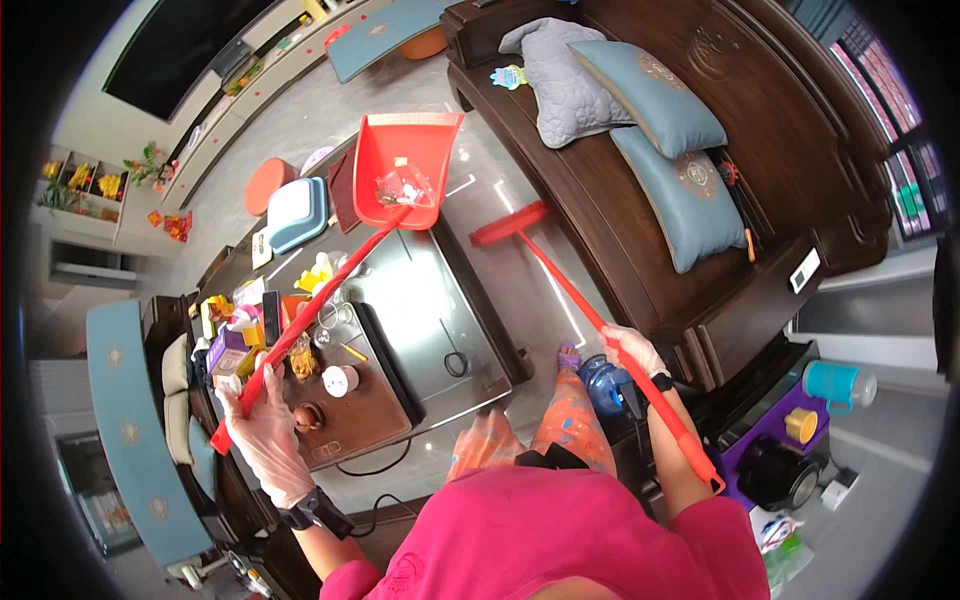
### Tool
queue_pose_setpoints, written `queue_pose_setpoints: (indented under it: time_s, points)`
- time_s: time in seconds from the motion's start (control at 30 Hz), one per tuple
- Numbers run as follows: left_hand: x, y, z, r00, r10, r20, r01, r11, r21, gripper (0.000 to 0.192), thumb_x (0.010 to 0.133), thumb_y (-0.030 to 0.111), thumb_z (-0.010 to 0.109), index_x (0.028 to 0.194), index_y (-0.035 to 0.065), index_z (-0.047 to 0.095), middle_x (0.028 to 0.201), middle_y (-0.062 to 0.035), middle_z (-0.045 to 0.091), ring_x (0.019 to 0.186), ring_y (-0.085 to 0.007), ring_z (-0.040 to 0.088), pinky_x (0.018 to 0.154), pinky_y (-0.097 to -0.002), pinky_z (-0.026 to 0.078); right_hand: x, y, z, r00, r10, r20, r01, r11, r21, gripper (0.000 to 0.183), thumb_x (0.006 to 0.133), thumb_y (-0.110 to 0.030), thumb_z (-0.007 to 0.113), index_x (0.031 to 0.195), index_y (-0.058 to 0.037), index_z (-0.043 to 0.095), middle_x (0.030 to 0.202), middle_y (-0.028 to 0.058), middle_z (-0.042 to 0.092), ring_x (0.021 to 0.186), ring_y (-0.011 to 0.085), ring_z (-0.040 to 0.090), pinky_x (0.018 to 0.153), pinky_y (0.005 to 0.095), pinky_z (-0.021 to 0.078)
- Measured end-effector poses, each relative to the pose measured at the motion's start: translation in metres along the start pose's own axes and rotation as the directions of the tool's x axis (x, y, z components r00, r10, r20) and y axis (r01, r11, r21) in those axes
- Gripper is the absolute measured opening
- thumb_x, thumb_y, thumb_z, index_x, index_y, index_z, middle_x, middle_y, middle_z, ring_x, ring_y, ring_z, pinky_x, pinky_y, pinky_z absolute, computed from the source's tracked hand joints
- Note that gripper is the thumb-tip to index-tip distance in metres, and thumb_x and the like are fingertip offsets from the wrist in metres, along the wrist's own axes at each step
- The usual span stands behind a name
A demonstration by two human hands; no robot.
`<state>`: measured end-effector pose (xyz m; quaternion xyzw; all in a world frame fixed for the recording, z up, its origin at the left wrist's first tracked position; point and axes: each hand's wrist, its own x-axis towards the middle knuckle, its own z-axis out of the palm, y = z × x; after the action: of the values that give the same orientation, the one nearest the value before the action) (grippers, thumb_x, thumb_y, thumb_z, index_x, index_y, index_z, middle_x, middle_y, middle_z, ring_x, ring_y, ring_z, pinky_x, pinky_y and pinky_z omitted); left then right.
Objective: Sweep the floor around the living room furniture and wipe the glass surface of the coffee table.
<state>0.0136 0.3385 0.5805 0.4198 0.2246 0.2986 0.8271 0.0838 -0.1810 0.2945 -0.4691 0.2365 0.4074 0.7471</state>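
Note:
My left hand (262, 435), in a thin whitish glove, grips the red handle of a long-handled dustpan (371, 169). The dustpan is held out over the far end of the dark coffee table, with crumpled clear plastic wrappers (409, 187) and small scraps inside. My right hand (634, 351), gloved the same way, is closed around the red stick of a broom (570, 285). The red bristled broom head (510, 223) is down by the grey tiled floor, between the coffee table and the wooden sofa.
The coffee table (480, 360) bears cups, boxes, a phone (271, 319) and a tea tray (375, 420). On the right, the dark wooden sofa (637, 255) carries blue cushions (690, 195). A blue water bottle (604, 382) stands by my foot. An orange stool (270, 186) is beyond the table.

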Motion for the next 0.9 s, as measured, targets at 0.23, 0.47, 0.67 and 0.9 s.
queue_pose_setpoints:
  time_s: [0.23, 0.47, 0.67, 0.9]
  points:
    - [-0.011, -0.014, 0.037, 0.971, 0.238, 0.025, -0.224, 0.864, 0.452, 0.026, 0.102, 0.018, 0.056, 0.111, -0.0062, 0.05, 0.107, -0.0073, 0.056, 0.1, -0.0138, 0.054, 0.101, -0.0288, 0.052, -0.106, 0.013, -0.066, 0.993, 0.083, 0.078, -0.096, 0.979, 0.181, 0.032, 0.101, -0.027, 0.054, 0.13, -0.0153, 0.047, 0.07, -0.0048, 0.052, 0.043, 0.0058, 0.043, 0.037, 0.021, 0.0338]
    - [0.004, -0.023, 0.069, 0.978, 0.15, -0.145, -0.144, 0.988, 0.052, 0.02, 0.103, 0.011, 0.053, 0.113, -0.0058, 0.052, 0.107, -0.0077, 0.056, 0.1, -0.0159, 0.053, 0.103, -0.0261, 0.05, -0.115, 0.017, -0.08, 0.988, 0.147, -0.041, -0.135, 0.97, 0.202, 0.034, 0.099, -0.024, 0.055, 0.131, -0.0116, 0.048, 0.07, -0.0037, 0.051, 0.043, 0.0062, 0.042, 0.037, 0.0206, 0.0317]
    - [0.019, -0.033, 0.099, 0.983, 0.153, -0.101, -0.156, 0.987, -0.03, 0.018, 0.103, 0.014, 0.053, 0.106, -0.0043, 0.052, 0.104, -0.0108, 0.055, 0.099, -0.0214, 0.05, 0.102, -0.0315, 0.052, -0.008, -0.053, -0.084, 0.989, 0.13, 0.071, -0.138, 0.984, 0.117, 0.016, 0.102, -0.026, 0.053, 0.111, -0.0128, 0.05, 0.069, -0.0041, 0.052, 0.044, 0.0055, 0.044, 0.037, 0.0214, 0.0338]
    - [0.096, -0.052, 0.124, 0.975, 0.12, -0.186, -0.148, 0.978, -0.145, 0.04, 0.103, 0.019, 0.053, 0.126, -0.0112, 0.042, 0.133, -0.0308, 0.05, 0.12, -0.0346, 0.052, 0.104, -0.0342, 0.052, 0.137, -0.164, -0.049, 0.978, 0.134, 0.162, -0.136, 0.991, 0.0, 0.016, 0.102, -0.029, 0.054, 0.096, -0.0141, 0.053, 0.066, -0.0038, 0.053, 0.044, 0.0077, 0.045, 0.037, 0.0216, 0.0348]
